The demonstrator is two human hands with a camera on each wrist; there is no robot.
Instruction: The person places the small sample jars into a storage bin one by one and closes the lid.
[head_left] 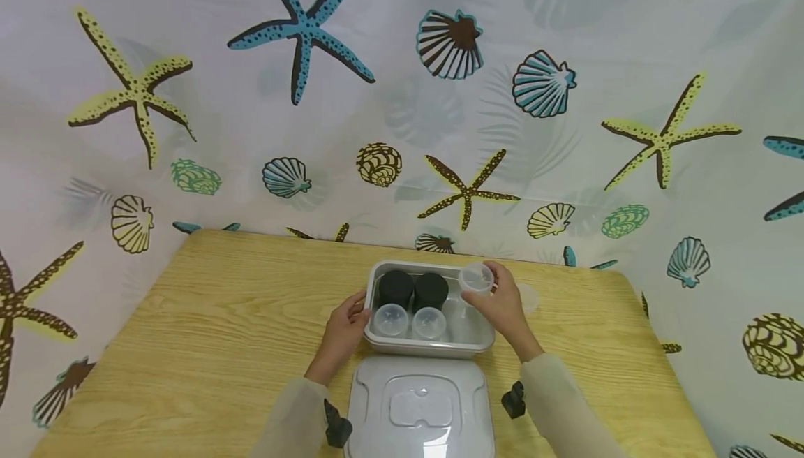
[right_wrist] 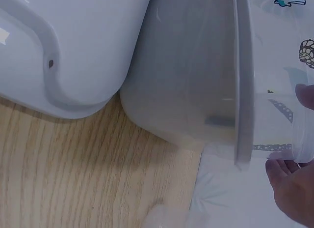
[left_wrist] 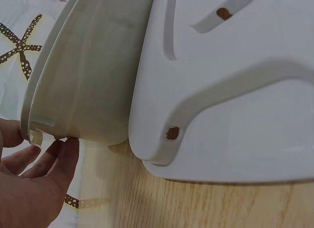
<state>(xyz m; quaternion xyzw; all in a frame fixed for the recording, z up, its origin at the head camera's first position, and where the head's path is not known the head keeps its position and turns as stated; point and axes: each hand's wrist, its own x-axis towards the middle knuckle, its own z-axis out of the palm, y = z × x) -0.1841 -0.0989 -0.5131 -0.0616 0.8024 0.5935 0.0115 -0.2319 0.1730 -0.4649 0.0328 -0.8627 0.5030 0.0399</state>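
A white plastic storage bin [head_left: 427, 350] stands on the table with its top uncovered. My left hand [head_left: 342, 332] grips its left end, the thumb by the rim and the fingertips against the underside of the end handle [left_wrist: 35, 137]. Over the bin's right back corner, my right hand [head_left: 505, 308] holds a clear plastic cup [head_left: 475, 276] between thumb and fingers. Inside the bin's left half sit two black round-topped containers [head_left: 430, 290] at the back and two clear cups [head_left: 391, 320] in front. The right wrist view shows the held cup [right_wrist: 274, 125] beyond the rim.
A white bin lid [head_left: 421, 409] lies in front of the bin, close against it. Right of the bin, a clear round piece [head_left: 529, 297] rests on the wooden table [head_left: 251, 304]. A curtain [head_left: 402, 116] with starfish and shells hangs behind the table.
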